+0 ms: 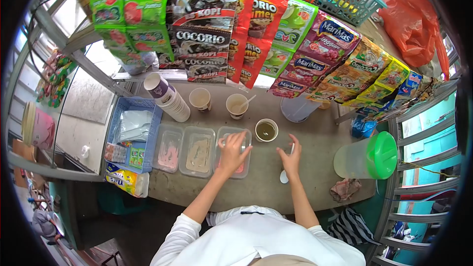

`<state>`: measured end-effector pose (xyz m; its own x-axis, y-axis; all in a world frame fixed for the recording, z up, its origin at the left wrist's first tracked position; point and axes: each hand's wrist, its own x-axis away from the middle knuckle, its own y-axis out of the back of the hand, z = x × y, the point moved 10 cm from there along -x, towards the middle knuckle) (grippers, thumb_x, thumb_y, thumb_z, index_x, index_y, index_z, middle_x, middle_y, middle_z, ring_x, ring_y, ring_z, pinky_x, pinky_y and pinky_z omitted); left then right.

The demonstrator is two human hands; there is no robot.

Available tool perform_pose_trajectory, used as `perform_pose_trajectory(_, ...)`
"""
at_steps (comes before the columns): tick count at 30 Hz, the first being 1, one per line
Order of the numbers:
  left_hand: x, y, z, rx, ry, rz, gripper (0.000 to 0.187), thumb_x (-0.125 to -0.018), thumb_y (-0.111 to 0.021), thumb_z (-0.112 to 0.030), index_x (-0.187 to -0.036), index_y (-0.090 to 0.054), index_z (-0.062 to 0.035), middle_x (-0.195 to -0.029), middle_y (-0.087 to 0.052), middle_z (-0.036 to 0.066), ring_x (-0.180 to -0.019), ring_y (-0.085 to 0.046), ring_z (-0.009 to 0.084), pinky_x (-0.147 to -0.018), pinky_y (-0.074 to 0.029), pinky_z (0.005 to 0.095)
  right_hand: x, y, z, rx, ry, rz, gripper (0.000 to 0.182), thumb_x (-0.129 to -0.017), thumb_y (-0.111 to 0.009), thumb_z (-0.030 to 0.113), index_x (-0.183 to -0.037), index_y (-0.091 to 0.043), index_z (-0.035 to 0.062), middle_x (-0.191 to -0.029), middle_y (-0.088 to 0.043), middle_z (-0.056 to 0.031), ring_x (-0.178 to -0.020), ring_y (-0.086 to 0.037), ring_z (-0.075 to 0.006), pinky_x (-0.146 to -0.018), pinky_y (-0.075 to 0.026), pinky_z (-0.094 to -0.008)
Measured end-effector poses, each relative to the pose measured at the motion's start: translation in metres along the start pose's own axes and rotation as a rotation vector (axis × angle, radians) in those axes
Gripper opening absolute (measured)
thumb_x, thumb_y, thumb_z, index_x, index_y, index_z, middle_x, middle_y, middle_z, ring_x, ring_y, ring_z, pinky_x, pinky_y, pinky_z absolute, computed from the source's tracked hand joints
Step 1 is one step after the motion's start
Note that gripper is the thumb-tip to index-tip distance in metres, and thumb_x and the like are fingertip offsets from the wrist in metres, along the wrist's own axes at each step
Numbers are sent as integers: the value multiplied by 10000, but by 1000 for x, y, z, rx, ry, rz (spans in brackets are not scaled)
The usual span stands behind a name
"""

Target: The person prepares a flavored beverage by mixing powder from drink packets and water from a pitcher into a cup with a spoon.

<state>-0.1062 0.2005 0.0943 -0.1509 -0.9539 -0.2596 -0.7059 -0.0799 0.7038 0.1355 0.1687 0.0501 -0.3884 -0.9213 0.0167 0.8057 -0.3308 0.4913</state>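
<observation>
On the desk (315,183), the paper cup of green liquid (266,130) stands upright ahead of my hands, a green-lidded jug (367,155) to its right and sachets (202,29) hanging beyond. My half-open right hand (291,161) grips a white spoon (284,176), bowl towards me, long axis running away from me, shaft partly hidden. My left hand (231,155), fingers spread, partly covers a plastic tub (248,167); contact cannot be determined.

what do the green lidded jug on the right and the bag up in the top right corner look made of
Clear jug with green lid: probably plastic, see-through and cloudy, the lid smooth and glossy.
Crumpled red-orange bag: thin plastic film, judging by its shiny creases.
</observation>
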Motion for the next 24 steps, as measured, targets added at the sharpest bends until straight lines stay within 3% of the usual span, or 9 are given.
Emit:
perform_pose_trajectory(4,49,53,11,76,136,-156,346,-841,-668,-243,-1158,-614,-116,-1099,-654,21,-1061,-564,192,-957,-265,444,32,37,-2,-69,-25,-24,566,-749,-721,73,-1272,-511,123,-1156,-487,-90,-992,-478,-215,-702,-464,-296)
perform_pose_trajectory(8,106,86,37,260,316,-328,140,-881,-632,-217,-929,-676,-93,-949,-682,22,-940,-603,210,-904,-320,390,60,47,7,-75,41,82,522,-762,-695,37,-1249,-519,103,-1133,-489,-67,-910,-457,-189,-633,-435,-264)
perform_pose_trajectory(11,134,108,34,214,329,-503,191,-892,-622,-191,-778,-641,-39,-806,-659,70,-790,-613,263,-756,-407,362,79,39,30,-94,43,190,490,-770,-682,29,-1232,-525,73,-1126,-505,-73,-910,-474,-189,-668,-445,-280)
perform_pose_trajectory(15,153,107,37,227,345,-536,238,-878,-643,-198,-722,-591,-26,-736,-623,93,-732,-593,297,-716,-418,383,88,14,68,-31,180,333,505,-783,-669,46,-1262,-509,69,-1064,-538,-116,-942,-528,-228,-793,-452,-349)
perform_pose_trajectory(18,157,107,31,218,339,-509,221,-872,-649,-190,-727,-599,-30,-728,-622,91,-742,-599,297,-723,-420,375,94,-11,103,9,447,327,556,-753,-703,49,-1277,-522,105,-941,-491,-31,-650,-437,-98,-512,-353,-231)
perform_pose_trajectory(21,153,111,34,257,316,-450,150,-868,-657,-158,-815,-634,-20,-788,-645,91,-761,-629,241,-722,-451,336,108,-31,151,45,627,336,590,-754,-712,86,-1307,-506,115,-947,-506,-51,-638,-455,-107,-534,-384,-253)
perform_pose_trajectory(24,135,123,53,307,293,-405,139,-861,-664,-147,-910,-641,-19,-863,-656,96,-806,-636,218,-739,-464,323,110,-60,174,72,446,457,639,-760,-715,123,-1350,-473,130,-967,-518,-71,-744,-517,-153,-627,-445,-301)
